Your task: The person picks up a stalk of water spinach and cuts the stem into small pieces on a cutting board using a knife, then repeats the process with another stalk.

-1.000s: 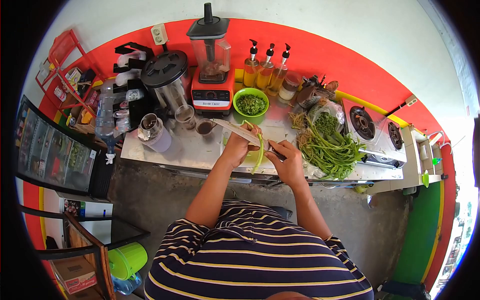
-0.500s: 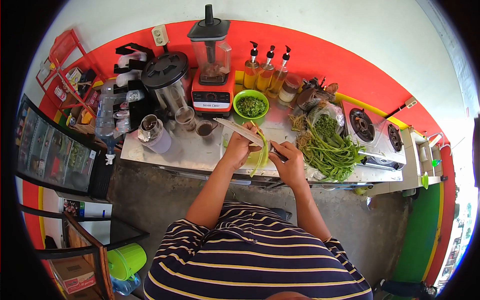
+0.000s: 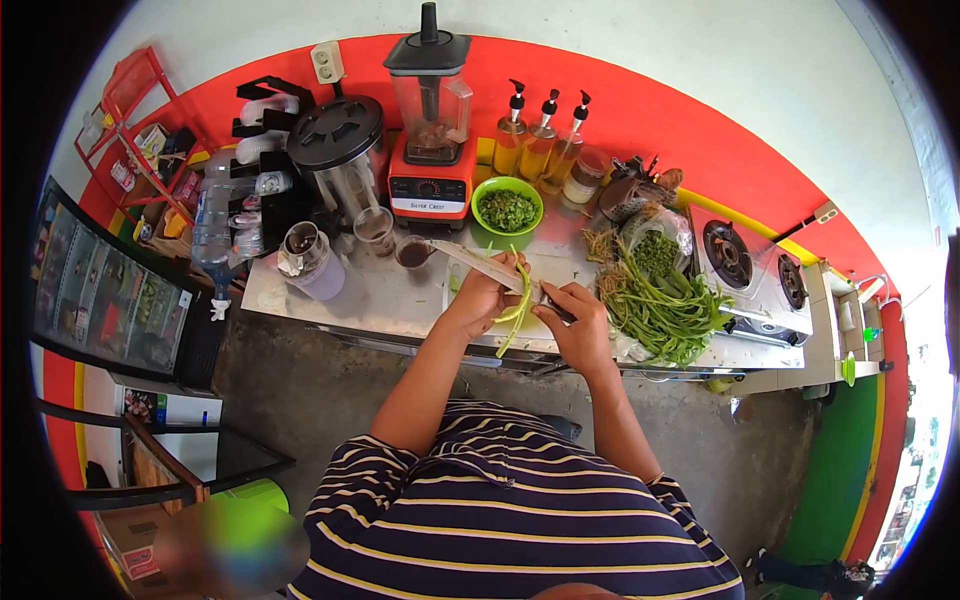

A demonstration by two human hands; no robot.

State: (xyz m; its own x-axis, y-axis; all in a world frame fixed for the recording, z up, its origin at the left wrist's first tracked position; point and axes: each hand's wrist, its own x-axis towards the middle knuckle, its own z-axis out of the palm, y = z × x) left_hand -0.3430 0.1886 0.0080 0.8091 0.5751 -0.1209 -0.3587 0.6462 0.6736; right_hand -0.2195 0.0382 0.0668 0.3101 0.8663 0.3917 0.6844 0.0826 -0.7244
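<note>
My left hand (image 3: 481, 298) is closed around a few long green vegetable stems (image 3: 511, 335), which hang down past the fingers above the counter. In my right hand (image 3: 583, 325) is a knife (image 3: 472, 261), gripped by its dark handle. Its blade points left and lies across the stems, close to my left fingers. To the right of my right hand lies a large heap of leafy green stalks (image 3: 665, 315), roots toward the wall. Chopped greens fill a lime-green bowl (image 3: 480, 222) just beyond my left hand.
Along the back of the metal counter (image 3: 385, 300) stand a red blender (image 3: 430, 190), a steel container with a black lid (image 3: 338, 165) and several pump bottles (image 3: 535, 150). A cup of dark liquid (image 3: 411, 253) sits near the knife tip. At right is a gas stove (image 3: 750, 260).
The stems in my left hand have shifted slightly and hang at more of a slant. The knife blade has swung a little flatter. At lower left, a blurred patch now covers part of the green bucket.
</note>
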